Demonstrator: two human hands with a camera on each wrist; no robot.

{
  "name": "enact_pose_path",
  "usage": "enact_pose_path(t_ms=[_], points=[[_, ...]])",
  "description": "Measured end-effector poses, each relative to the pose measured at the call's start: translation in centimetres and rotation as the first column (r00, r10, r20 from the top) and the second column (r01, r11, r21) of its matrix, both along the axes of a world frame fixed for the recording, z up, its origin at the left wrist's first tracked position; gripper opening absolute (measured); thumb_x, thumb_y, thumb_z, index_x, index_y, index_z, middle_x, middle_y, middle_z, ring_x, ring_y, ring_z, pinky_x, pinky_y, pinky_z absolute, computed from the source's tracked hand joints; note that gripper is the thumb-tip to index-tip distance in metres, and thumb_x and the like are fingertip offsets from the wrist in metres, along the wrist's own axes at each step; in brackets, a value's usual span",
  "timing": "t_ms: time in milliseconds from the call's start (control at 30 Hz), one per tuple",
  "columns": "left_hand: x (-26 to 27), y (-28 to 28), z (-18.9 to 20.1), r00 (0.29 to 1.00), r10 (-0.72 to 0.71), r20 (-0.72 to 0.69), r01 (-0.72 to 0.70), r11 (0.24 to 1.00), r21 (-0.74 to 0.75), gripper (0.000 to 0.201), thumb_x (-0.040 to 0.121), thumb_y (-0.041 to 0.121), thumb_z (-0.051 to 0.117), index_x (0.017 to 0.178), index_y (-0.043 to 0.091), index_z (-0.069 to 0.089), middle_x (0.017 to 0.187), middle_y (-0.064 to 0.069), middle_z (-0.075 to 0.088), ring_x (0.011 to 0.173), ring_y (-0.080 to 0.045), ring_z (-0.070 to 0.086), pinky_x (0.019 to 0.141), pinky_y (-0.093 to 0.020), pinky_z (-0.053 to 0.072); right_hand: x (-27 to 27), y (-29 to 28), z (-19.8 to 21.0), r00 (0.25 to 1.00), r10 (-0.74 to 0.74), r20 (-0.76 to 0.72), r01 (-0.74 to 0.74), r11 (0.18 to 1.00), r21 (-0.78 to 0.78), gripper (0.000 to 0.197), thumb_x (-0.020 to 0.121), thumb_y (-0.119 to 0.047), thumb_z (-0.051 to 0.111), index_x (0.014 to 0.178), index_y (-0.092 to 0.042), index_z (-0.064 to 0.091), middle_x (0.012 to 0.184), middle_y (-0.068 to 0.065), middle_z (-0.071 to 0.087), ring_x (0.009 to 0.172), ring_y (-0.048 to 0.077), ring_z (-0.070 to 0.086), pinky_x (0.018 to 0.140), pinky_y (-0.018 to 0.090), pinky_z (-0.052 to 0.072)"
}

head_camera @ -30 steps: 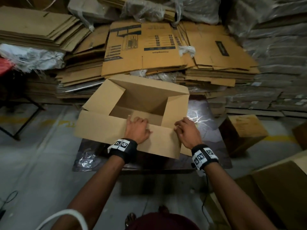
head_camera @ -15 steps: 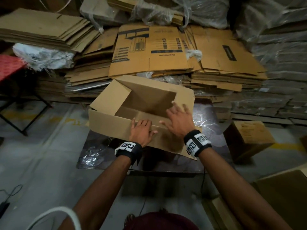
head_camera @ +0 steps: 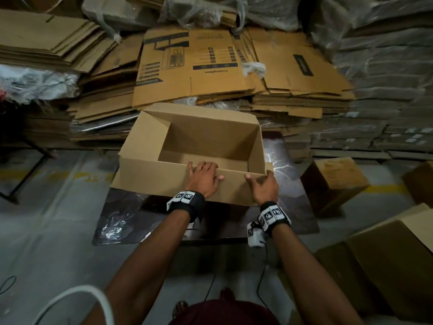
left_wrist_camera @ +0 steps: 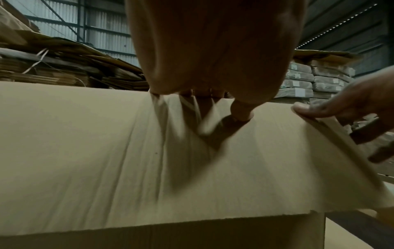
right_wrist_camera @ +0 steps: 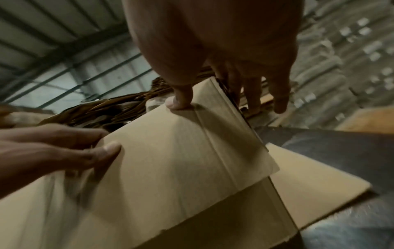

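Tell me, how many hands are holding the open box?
2. The left hand grips the near wall of the open box, fingers over its rim. The right hand pinches the near right corner, thumb on the front. No other hands show.

The open box [head_camera: 150, 174] sits on a sheet [head_camera: 121, 221], with stacks of flat cardboard [head_camera: 187, 66] behind it and a smaller box [head_camera: 335, 181] to its right. The left hand [head_camera: 202, 178] and right hand [head_camera: 264, 186] grip its near wall.

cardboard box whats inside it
Only bare cardboard shows inside the cardboard box: its inner walls and the bottom flaps. The left hand hooks fingers over the near rim. The near wall hides the strip of floor just behind it.
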State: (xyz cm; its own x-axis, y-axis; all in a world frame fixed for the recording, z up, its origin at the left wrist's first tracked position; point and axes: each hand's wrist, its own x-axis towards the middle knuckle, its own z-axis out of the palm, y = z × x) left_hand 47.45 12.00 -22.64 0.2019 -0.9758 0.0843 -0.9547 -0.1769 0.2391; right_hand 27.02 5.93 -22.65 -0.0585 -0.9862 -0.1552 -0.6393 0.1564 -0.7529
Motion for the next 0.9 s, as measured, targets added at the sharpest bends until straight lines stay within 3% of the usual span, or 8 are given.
enact_pose_path(t_ms=[167, 267, 333, 500, 600, 700, 767, 900], points=[[0.6, -0.8, 2.2, 0.953, -0.119, -0.280, 0.139, 0.989, 0.054, 0.054, 0.101, 0.027, 0.058, 0.151, 0.019, 0.042, 0.164, -0.001, 0.034, 0.156, -0.017, 0.015, 0.123, -0.047, 0.006, -0.2, -3.3, 0.7, 0.997, -0.054, -0.047, 0.053, 0.999, -0.012, 0.080, 0.080, -0.061, 0.076, 0.142, -0.020, 0.047, 0.140, 0.012, 0.059, 0.130, 0.038, 0.054, 0.106, 0.056, 0.045], [1.7, -0.3, 3.6, 0.871, -0.117, -0.476, 0.123, 0.992, -0.019, 0.046, 0.100, 0.018, 0.061, 0.145, 0.014, 0.050, 0.155, -0.011, 0.046, 0.150, -0.027, 0.033, 0.117, -0.031, 0.023, 0.9, -3.5, 2.5, 0.964, -0.084, -0.252, 0.038, 0.982, -0.184, 0.072, 0.087, -0.034, 0.078, 0.147, -0.015, 0.043, 0.151, 0.016, 0.044, 0.140, 0.039, 0.040, 0.113, 0.057, 0.036], [3.0, 0.3, 4.3, 0.870, -0.013, -0.493, 0.000, 1.000, -0.027, 0.040, 0.102, 0.021, 0.057, 0.141, 0.016, 0.054, 0.142, -0.013, 0.057, 0.133, -0.031, 0.050, 0.106, -0.030, 0.036, 2.3, -2.7, 3.0, 0.940, 0.061, -0.335, -0.171, 0.936, -0.309, 0.062, 0.089, -0.017, 0.073, 0.145, -0.010, 0.046, 0.151, 0.016, 0.044, 0.142, 0.036, 0.036, 0.117, 0.051, 0.033], [8.7, 2.0, 5.9, 0.971, 0.170, -0.167, -0.128, 0.963, 0.236, 0.041, 0.107, 0.044, 0.041, 0.124, 0.014, 0.062, 0.129, -0.017, 0.062, 0.121, -0.037, 0.056, 0.092, -0.040, 0.046, 8.1, 0.8, 2.0, 0.717, 0.521, -0.464, -0.671, 0.697, -0.254, 0.056, 0.095, -0.023, 0.064, 0.147, -0.014, 0.047, 0.154, 0.012, 0.044, 0.148, 0.034, 0.032, 0.121, 0.050, 0.028], [11.4, 2.6, 6.5, 0.979, 0.200, -0.034, -0.173, 0.910, 0.378, 0.072, 0.106, 0.060, 0.020, 0.133, 0.009, 0.062, 0.152, -0.017, 0.044, 0.142, -0.035, 0.039, 0.110, -0.047, 0.037, 11.9, 2.9, 1.7, 0.593, 0.582, -0.557, -0.780, 0.586, -0.220, 0.057, 0.096, -0.029, 0.062, 0.149, -0.018, 0.044, 0.153, 0.007, 0.046, 0.148, 0.032, 0.032, 0.119, 0.052, 0.028], [13.7, 2.6, 6.1, 0.975, 0.209, 0.073, -0.219, 0.862, 0.458, 0.086, 0.100, 0.071, 0.008, 0.148, 0.015, 0.052, 0.169, -0.004, 0.022, 0.156, -0.025, 0.015, 0.121, -0.054, 0.022, 14.4, 4.8, 1.6, 0.570, 0.558, -0.603, -0.770, 0.619, -0.155, 0.066, 0.094, -0.028, 0.064, 0.154, -0.020, 0.036, 0.155, 0.007, 0.040, 0.150, 0.033, 0.028, 0.119, 0.059, 0.023], [14.7, 2.3, 5.6, 0.973, 0.192, 0.127, -0.230, 0.844, 0.485, 0.090, 0.097, 0.075, 0.006, 0.150, 0.018, 0.050, 0.170, -0.002, 0.019, 0.154, -0.027, 0.017, 0.118, -0.055, 0.023, 15.1, 5.7, 1.2, 0.573, 0.518, -0.635, -0.738, 0.663, -0.125, 0.072, 0.093, -0.026, 0.064, 0.157, -0.019, 0.030, 0.157, 0.010, 0.035, 0.151, 0.036, 0.024, 0.119, 0.063, 0.021], [15.6, 1.8, 5.4, 0.964, 0.042, 0.263, -0.160, 0.880, 0.446, 0.087, 0.099, 0.073, 0.009, 0.133, 0.017, 0.067, 0.165, -0.003, 0.027, 0.147, -0.030, 0.023, 0.110, -0.052, 0.029, 15.2, 6.0, 0.1, 0.575, 0.468, -0.671, -0.716, 0.685, -0.136, 0.082, 0.089, -0.024, 0.068, 0.160, -0.019, 0.027, 0.160, 0.012, 0.035, 0.153, 0.037, 0.024, 0.117, 0.064, 0.024]])
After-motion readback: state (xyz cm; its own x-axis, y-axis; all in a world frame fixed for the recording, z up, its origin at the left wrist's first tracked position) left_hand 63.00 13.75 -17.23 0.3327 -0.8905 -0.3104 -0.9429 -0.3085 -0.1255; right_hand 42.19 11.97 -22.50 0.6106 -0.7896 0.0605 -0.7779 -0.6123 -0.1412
